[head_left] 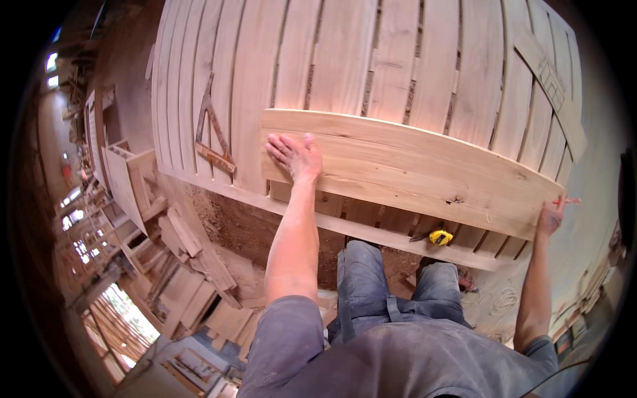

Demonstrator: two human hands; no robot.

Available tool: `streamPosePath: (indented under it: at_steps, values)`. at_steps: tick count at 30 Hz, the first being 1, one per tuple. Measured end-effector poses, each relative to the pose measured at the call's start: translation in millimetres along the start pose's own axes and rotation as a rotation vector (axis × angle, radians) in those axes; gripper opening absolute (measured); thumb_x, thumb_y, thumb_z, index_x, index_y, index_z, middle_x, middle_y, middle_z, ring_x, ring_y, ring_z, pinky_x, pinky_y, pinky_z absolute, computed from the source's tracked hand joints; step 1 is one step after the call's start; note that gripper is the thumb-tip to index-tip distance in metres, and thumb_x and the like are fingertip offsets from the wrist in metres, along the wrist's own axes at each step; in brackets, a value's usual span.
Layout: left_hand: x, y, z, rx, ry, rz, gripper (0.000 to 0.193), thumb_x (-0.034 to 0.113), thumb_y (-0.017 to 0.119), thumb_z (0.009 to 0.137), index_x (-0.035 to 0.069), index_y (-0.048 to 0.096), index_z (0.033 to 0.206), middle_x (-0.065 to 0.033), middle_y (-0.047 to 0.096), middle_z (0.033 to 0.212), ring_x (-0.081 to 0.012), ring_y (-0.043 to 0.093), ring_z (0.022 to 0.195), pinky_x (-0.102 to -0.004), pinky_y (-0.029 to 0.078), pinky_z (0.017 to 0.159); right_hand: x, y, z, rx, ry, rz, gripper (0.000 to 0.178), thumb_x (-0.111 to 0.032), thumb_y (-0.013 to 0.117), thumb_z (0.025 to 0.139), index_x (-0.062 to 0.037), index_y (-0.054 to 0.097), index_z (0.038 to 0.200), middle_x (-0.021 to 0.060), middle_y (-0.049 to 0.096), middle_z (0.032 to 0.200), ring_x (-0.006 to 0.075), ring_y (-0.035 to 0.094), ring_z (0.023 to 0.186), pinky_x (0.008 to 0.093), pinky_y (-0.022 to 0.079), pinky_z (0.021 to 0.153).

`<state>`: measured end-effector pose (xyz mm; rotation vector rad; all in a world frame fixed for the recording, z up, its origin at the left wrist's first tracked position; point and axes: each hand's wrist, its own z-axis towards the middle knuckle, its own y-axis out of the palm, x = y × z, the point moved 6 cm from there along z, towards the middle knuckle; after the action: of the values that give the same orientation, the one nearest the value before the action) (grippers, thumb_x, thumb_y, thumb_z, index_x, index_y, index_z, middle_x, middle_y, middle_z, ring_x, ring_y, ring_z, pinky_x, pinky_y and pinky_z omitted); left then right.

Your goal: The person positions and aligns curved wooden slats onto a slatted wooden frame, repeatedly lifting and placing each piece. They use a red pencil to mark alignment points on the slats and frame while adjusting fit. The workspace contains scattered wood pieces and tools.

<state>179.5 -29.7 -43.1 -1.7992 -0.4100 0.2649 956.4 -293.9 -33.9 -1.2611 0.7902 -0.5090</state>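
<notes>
A long wooden board [398, 166] with a curved far edge lies across the slatted wooden panel [252, 73] in front of me. My left hand [295, 158] rests flat on the board's left end, fingers stretched out. At its right end, my right hand [549, 215] is closed, touching the board's edge. A thin red pencil-like stick [572, 200] pokes out from those fingers. Close to the board's near edge sits a yellow tape measure [440, 237]. Left of the board lies a triangular wooden tool [215, 132], resembling a carpenter's square.
A flat wooden strip [551, 93] lies slantwise at the panel's far right. Wooden box-like pieces [133, 179] and stacked offcuts [192, 245] crowd the floor at left. Shavings cover the ground [245, 229] below the panel's near edge.
</notes>
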Motion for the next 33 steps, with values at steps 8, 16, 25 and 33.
streamPosePath:
  at_steps: [8,16,25,33]
  values:
    - [-1,-11,-11,0.094,0.074,-0.214,0.088,0.049,0.056,0.101,-0.014,0.025,0.155,-0.0332,0.009,0.167,-0.0506,-0.002,0.156,-0.058,0.002,0.127,-446,24,-166,-0.444,-0.554,0.535,0.057,0.001,0.068,0.081,-0.0045,0.06,0.137,0.0143,0.066,0.112,0.026,0.063,0.095,0.0377,0.052,0.092]
    - [-103,-40,48,0.027,-0.018,-0.88,0.081,0.016,0.073,0.088,-0.007,0.033,0.155,-0.0266,0.043,0.155,-0.0411,0.035,0.148,-0.0516,0.022,0.127,-584,92,-254,-0.6,-0.616,0.491,0.057,-0.005,0.078,0.078,-0.0061,0.064,0.133,0.0106,0.064,0.102,0.0257,0.062,0.093,0.0374,0.052,0.087]
    - [-160,-26,11,-0.236,0.014,-1.089,0.075,0.011,0.077,0.085,-0.002,0.044,0.152,-0.0191,0.053,0.15,-0.0341,0.046,0.142,-0.0441,0.035,0.122,-596,97,-266,-0.575,-0.62,0.3,0.059,-0.009,0.082,0.077,-0.0046,0.066,0.134,0.0113,0.068,0.111,0.0232,0.062,0.099,0.0338,0.051,0.093]
    - [-167,-21,-6,-0.226,0.03,-1.141,0.082,0.002,0.072,0.086,0.003,0.033,0.158,-0.0206,0.046,0.156,-0.0368,0.04,0.147,-0.0447,0.036,0.122,-586,69,-293,-0.496,-0.786,0.124,0.08,-0.007,0.078,0.08,-0.0041,0.045,0.153,0.0209,0.055,0.146,0.0379,0.051,0.135,0.0443,0.041,0.114]
